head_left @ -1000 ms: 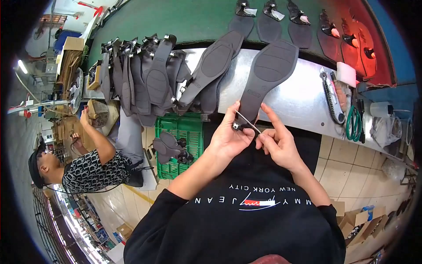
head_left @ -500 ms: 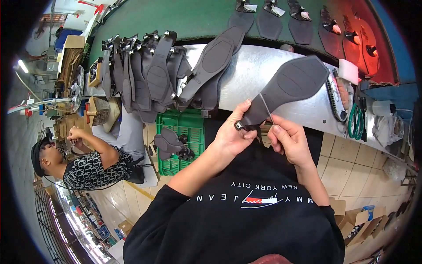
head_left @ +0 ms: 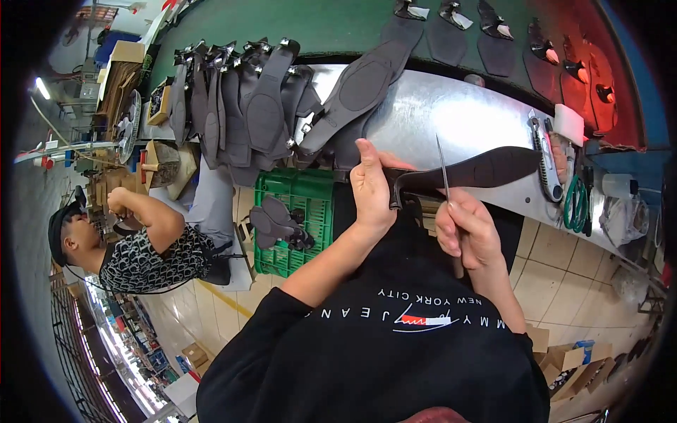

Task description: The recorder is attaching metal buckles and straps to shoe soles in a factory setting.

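Observation:
My left hand (head_left: 374, 190) is closed on the heel end of a dark sandal sole (head_left: 493, 169) that has a black strap there, its thumb pointing up. The sole is tipped nearly edge-on, and its wide toe end reaches right over the metal table. My right hand (head_left: 469, 229) grips a thin pointed metal rod (head_left: 442, 162). The rod stands almost upright and crosses in front of the sole; whether it touches the sole I cannot tell. The strap is partly hidden by my left fingers.
Several sandals (head_left: 268, 106) lean in a row left on the metal table (head_left: 416, 106). More soles lie on the green belt (head_left: 317, 28), some under red light. A cutter knife (head_left: 549, 162) and green-handled scissors (head_left: 577, 204) lie right. A green crate (head_left: 321, 240) and a seated person (head_left: 151, 247) are left.
The sole has turned from showing its broad face to nearly edge-on, and its toe end has dropped nearer. My left hand has rotated thumb-up. The rod now stands more upright.

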The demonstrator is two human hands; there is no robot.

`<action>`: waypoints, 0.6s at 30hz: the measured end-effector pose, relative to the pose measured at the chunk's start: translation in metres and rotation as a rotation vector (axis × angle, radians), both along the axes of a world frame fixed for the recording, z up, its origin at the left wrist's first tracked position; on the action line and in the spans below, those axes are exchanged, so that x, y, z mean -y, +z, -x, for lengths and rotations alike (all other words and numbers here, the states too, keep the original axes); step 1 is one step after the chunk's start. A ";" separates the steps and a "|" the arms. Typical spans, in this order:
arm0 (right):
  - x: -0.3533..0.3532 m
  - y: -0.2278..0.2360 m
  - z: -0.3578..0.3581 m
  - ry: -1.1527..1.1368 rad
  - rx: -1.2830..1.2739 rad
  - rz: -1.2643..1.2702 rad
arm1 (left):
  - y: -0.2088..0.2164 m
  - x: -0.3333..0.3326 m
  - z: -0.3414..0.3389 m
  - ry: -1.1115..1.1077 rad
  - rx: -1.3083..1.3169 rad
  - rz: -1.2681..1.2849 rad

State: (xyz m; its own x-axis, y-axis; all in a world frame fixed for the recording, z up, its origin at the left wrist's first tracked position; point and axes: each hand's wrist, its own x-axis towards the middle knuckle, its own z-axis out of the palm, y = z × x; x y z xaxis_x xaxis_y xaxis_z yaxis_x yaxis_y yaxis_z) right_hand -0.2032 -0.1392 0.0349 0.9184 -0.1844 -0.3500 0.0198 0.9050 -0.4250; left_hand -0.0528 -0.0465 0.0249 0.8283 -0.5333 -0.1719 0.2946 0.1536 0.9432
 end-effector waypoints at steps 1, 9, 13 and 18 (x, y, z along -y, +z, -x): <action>-0.003 0.002 0.001 0.017 -0.056 0.173 | 0.000 0.001 -0.003 0.005 0.013 0.003; -0.022 -0.005 -0.012 -0.247 -0.105 1.614 | 0.008 -0.007 -0.007 -0.095 0.092 0.009; -0.024 0.003 -0.010 -0.157 0.021 1.583 | 0.006 -0.002 -0.010 -0.042 -0.064 0.108; -0.026 0.002 -0.012 -0.272 -0.060 1.549 | 0.030 0.013 -0.016 -0.077 -0.891 0.220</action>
